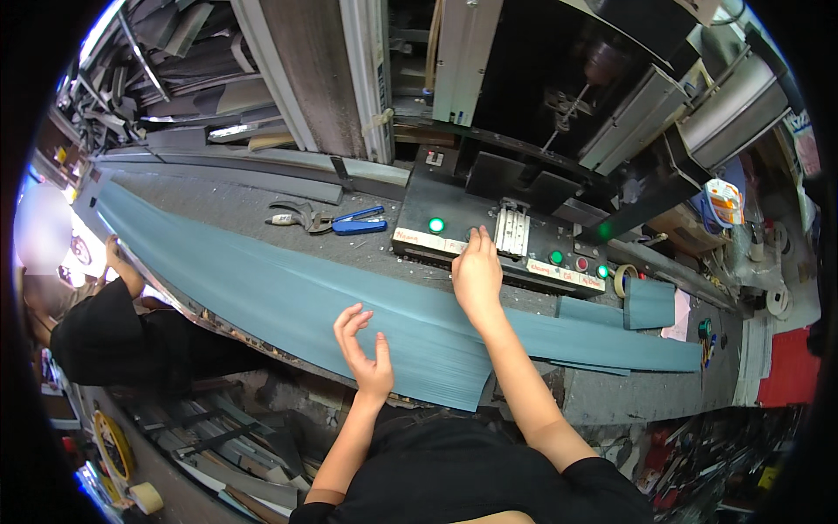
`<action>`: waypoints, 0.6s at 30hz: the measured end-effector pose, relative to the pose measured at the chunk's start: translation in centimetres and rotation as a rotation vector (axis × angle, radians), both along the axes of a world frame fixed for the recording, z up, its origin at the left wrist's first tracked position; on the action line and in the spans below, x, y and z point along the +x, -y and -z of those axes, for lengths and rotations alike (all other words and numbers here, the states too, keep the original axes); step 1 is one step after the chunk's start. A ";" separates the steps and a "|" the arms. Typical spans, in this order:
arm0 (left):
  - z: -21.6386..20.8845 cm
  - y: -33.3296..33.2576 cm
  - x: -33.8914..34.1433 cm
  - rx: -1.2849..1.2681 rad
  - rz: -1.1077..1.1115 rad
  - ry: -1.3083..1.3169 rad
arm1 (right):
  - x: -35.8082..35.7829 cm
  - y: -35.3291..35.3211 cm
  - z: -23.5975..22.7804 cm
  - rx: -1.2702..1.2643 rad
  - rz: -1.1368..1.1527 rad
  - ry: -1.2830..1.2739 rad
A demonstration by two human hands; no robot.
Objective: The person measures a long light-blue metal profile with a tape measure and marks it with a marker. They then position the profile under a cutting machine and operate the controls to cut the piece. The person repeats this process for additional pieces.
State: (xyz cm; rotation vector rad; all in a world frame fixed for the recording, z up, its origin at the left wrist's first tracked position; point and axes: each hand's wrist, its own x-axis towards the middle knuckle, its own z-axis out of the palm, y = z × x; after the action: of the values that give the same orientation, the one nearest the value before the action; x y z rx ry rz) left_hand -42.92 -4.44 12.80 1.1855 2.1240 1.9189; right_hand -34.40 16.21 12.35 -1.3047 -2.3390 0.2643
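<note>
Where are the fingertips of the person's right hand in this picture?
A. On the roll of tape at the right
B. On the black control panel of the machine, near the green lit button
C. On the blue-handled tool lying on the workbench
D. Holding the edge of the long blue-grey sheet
B: the right hand reaches over the long blue-grey sheets to the black control panel, its fingertips beside the green lit button.

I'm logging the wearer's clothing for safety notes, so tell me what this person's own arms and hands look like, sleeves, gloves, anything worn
Both forearms are bare. The left hand and right hand wear no gloves, and no rings, watch or wristbands show. Short black sleeves end near the upper arms, part of a black top. The fingernails look plain, though they are too small to judge closely.
</note>
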 end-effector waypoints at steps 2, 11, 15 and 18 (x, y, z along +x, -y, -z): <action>0.2 -0.1 0.0 0.020 -0.033 0.029 | 0.1 -0.2 0.7 0.064 0.000 0.024; 0.7 -1.0 0.9 0.038 0.067 -0.002 | 6.1 -1.9 -1.4 0.282 0.184 -0.062; 0.8 -1.1 1.0 0.036 0.110 -0.022 | 12.1 -3.2 -0.9 -0.008 0.462 -0.040; 0.9 -1.3 1.1 0.019 0.147 -0.003 | 13.1 -2.8 1.0 0.102 0.341 -0.037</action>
State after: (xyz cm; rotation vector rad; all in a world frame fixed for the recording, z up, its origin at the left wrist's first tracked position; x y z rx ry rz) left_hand -41.79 -3.15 11.87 1.3092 1.9637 1.8787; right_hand -21.29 19.03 11.34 -1.6002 -2.0266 0.0591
